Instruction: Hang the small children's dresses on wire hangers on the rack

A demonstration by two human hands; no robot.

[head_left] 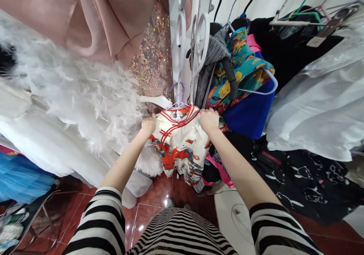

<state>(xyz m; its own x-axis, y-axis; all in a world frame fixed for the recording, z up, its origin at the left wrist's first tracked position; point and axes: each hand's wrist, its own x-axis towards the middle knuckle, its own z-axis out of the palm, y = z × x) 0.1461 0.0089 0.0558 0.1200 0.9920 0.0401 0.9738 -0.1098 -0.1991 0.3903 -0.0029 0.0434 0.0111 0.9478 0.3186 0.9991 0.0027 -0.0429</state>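
Head view: left hand [149, 124] and right hand [209, 119] clamp the floral garment [179, 135] (collar [191, 116] uppermost, long axis downward).

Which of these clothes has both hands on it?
The red-piped cream garment: the left hand and right hand grip its shoulders. Neither grips the white feathered garment or the teal floral garment.

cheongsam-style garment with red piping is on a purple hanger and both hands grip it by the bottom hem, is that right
Not by the hem: the head view shows the left hand and right hand gripping the cheongsam-style garment at its shoulders. The red piping and purple hanger are as you say.
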